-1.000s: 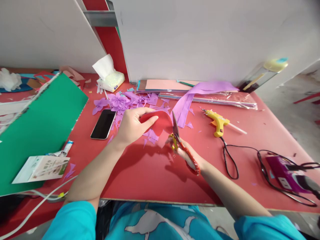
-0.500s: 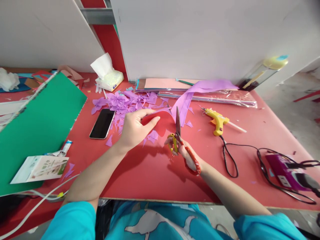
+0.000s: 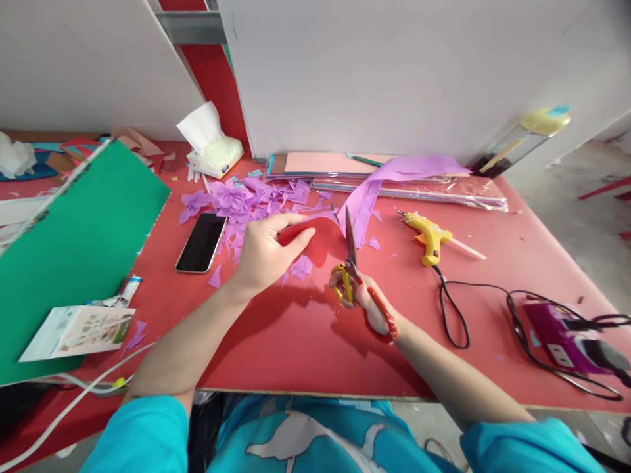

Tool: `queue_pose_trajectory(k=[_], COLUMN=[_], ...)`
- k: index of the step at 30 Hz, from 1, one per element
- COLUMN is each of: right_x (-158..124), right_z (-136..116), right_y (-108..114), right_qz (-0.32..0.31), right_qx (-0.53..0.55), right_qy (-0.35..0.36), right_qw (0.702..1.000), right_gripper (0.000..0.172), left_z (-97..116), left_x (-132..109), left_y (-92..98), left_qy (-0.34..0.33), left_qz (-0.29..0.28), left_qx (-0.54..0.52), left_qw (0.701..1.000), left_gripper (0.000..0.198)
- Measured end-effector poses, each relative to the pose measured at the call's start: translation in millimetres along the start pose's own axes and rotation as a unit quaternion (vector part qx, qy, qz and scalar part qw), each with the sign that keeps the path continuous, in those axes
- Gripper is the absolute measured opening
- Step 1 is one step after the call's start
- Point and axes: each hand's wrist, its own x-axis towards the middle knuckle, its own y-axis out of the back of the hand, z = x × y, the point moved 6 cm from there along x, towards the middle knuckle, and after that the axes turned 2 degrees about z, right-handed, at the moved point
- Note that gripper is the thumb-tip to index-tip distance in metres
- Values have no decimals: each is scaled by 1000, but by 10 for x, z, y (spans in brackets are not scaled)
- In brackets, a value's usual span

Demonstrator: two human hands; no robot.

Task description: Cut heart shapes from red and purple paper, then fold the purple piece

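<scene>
My left hand (image 3: 266, 246) pinches a curved piece of red paper (image 3: 320, 238) between thumb and fingers, with a purple edge showing along its top. My right hand (image 3: 367, 299) grips scissors (image 3: 351, 246) with one red and one yellow handle loop. Their blades point away from me and stand apart at the right edge of the red paper; one blade is mostly hidden behind it. Just beyond the blades lies a long purple paper strip (image 3: 362, 203). Purple paper flowers (image 3: 234, 197) and scraps are heaped behind my left hand.
A phone (image 3: 202, 243) lies left of the scraps. On the right are a yellow glue gun (image 3: 428, 238) and a purple power strip (image 3: 562, 338) with black cords. Paper packs (image 3: 335, 164), a tissue pack (image 3: 217, 157) and a bottle (image 3: 522, 141) line the back. A green board (image 3: 89, 243) leans left.
My right hand and the scissors have shifted very slightly to the right, and the near blade leans a little more. My left hand keeps its hold on the red paper.
</scene>
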Motion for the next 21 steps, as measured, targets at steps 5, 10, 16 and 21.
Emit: queue_pose_trajectory(k=[5, 10, 16, 21], right_x=[2, -9, -6, -6], right_z=[-76, -111, -120, -96], right_y=[-7, -5, -9, -31], right_qz=[-6, -13, -3, 2], right_qx=[11, 28, 40, 70], right_qy=[2, -1, -8, -27], right_qw=[1000, 1000, 999, 997], right_gripper=[60, 62, 64, 64], left_z=[0, -11, -13, -17], left_x=[8, 9, 10, 12], left_y=[7, 15, 25, 27], left_qy=[-9, 4, -2, 1], left_qz=[-1, -2, -3, -5], left_qx=[5, 13, 22, 30], left_qw=[1000, 1000, 1000, 1000], left_gripper=[10, 11, 13, 15])
